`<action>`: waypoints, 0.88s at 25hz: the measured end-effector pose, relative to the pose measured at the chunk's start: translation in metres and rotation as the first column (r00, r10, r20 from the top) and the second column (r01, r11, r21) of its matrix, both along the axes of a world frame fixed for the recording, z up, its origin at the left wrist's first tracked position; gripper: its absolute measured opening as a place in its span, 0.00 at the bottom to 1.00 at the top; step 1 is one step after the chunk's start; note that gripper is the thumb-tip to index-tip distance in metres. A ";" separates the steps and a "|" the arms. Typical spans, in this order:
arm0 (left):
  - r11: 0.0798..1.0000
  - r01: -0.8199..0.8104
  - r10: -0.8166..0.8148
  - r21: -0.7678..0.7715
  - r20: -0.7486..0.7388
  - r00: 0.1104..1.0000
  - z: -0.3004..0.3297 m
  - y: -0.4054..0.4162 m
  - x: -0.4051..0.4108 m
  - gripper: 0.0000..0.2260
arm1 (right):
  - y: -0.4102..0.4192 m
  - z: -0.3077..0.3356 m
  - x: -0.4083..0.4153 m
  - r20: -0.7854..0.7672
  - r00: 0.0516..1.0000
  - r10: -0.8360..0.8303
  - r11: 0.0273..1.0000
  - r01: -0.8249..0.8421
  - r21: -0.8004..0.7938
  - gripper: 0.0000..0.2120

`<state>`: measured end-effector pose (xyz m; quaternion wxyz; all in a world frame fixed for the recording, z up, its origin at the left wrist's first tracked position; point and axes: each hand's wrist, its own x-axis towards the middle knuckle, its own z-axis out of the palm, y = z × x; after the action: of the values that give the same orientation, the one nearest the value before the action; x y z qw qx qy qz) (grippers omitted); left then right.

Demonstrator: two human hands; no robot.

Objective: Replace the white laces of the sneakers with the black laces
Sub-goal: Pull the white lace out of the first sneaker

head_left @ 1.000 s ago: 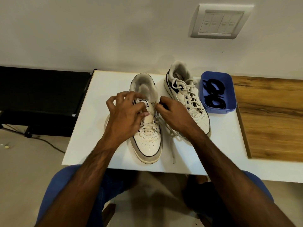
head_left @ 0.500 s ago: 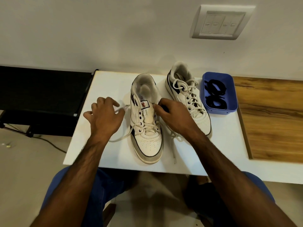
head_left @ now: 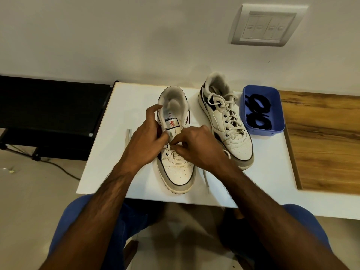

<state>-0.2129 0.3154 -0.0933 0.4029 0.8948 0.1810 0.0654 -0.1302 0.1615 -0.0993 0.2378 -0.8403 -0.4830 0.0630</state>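
Back from the table edge, the left hand (head_left: 145,141) joins the right hand (head_left: 196,147), both pinching the half-unthreaded white lace (head_left: 127,139) on the near sneaker (head_left: 176,168); black laces (head_left: 258,112) wait untouched.

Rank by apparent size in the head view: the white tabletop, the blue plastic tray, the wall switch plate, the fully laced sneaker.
1. White tabletop.
2. White wall switch plate and fully laced white sneaker: look alike, unranked; the plate sits farther away.
3. Blue plastic tray.
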 end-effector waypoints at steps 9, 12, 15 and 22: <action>0.995 0.051 -0.053 -0.080 -0.023 0.998 -0.003 0.004 0.002 0.26 | -0.033 0.024 0.027 -0.395 0.919 -0.005 0.996 0.039 0.079 0.02; 0.995 0.055 -0.057 -0.087 -0.023 0.998 -0.004 0.004 0.002 0.26 | -0.028 0.020 0.022 -0.266 0.964 -0.023 0.994 0.051 0.102 0.06; 0.994 0.050 -0.052 -0.096 -0.019 0.998 -0.005 0.004 0.002 0.26 | -0.007 0.010 0.003 -0.040 0.999 0.030 0.999 -0.031 -0.030 0.08; 0.992 0.053 -0.055 -0.113 -0.015 0.998 -0.002 0.004 0.000 0.26 | -0.014 0.016 0.014 -0.071 0.993 -0.096 0.994 0.099 0.040 0.06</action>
<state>-0.2124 0.3194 -0.0950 0.4526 0.8758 0.1637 0.0358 -0.1165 0.1479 -0.0831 0.2754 -0.8548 -0.4343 0.0699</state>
